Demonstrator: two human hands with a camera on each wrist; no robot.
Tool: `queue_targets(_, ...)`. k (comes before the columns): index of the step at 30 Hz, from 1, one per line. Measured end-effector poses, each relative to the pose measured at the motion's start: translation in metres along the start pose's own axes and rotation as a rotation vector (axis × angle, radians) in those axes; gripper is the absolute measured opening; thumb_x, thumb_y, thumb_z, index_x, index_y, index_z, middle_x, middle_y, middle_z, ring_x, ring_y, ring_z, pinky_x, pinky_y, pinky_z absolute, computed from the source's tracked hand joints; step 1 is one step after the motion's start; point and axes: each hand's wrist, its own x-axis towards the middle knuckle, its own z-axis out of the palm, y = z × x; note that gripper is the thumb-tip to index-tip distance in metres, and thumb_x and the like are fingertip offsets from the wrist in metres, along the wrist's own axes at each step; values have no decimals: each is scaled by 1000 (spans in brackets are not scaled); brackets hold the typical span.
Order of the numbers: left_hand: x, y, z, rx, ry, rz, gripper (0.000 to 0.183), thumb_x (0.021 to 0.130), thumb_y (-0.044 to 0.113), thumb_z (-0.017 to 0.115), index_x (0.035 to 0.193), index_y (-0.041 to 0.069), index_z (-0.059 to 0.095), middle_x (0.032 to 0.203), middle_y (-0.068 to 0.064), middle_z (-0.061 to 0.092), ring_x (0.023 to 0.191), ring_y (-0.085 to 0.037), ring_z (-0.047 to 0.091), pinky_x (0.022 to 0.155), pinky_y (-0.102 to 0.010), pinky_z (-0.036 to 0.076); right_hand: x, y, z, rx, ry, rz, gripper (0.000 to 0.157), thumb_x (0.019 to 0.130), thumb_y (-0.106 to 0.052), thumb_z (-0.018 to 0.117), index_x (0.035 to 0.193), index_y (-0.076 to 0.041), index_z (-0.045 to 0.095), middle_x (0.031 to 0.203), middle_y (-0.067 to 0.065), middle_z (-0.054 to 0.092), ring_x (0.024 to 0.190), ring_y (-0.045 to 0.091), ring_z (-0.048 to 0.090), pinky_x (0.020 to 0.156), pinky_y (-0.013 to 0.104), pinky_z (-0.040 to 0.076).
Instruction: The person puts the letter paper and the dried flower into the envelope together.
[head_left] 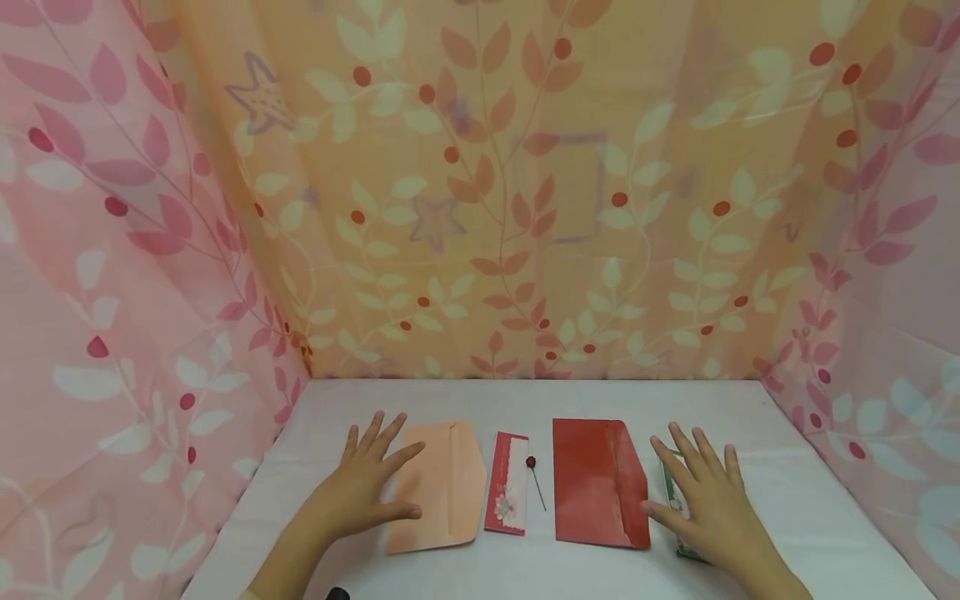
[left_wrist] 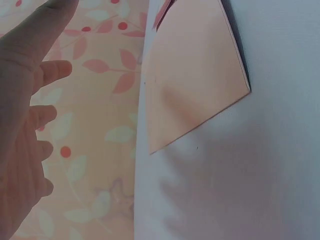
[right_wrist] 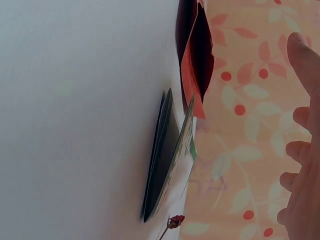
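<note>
Peach envelope [head_left: 452, 487] at the left of the white table [head_left: 600, 575], and there's the left hand [head_left: 364, 490] hovering over that paper, fingers fanned wide. Across the row, the right hand [head_left: 711, 504] hangs above the green card [head_left: 675, 497], its fingers spread too! Between them, left to right, lie the pink card [head_left: 507, 483], the dark-red rose [head_left: 532, 462] and the red envelope [head_left: 587, 479].

The envelope [head_left: 441, 487] by the left grip [head_left: 367, 487] is peach, the card [head_left: 674, 493] by the right grip [head_left: 703, 500] green-edged, the other envelope [head_left: 588, 483] red, the other card [head_left: 508, 483] flower-printed pink and white, the rose [head_left: 531, 462] dark red, the tabletop [head_left: 525, 397] white and the curtain [head_left: 480, 196] leaf-patterned yellow-orange.
</note>
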Motion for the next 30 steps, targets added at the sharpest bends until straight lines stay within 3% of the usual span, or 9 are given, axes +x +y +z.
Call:
queue_targets(16, 14, 7, 15, -53, -65, 13, 89, 70, 73, 66, 146, 33, 40, 163, -3, 8, 149, -36, -4, 109, -71, 5, 14, -32, 17, 7, -28, -46, 96, 75, -69, 66, 153, -31, 23, 161, 3, 16, 150, 30, 3, 115, 57, -14)
queue_targets(26, 21, 14, 18, -40, -68, 30, 91, 69, 75, 65, 147, 37, 36, 162, -4, 8, 148, -40, -2, 108, -72, 6, 28, -59, 27, 58, 5, -126, 89, 76, -67, 67, 149, -26, 36, 159, 7, 23, 148, 33, 10, 116, 59, -6)
queue_targets(30, 20, 16, 19, -49, -79, 26, 93, 69, 75, 65, 147, 37, 35, 162, -4, 6, 147, -41, -2, 107, -73, 5, 34, -70, 34, 49, -8, -144, 89, 76, -68, 65, 150, -30, 33, 160, 3, 21, 148, 35, 12, 115, 59, -8)
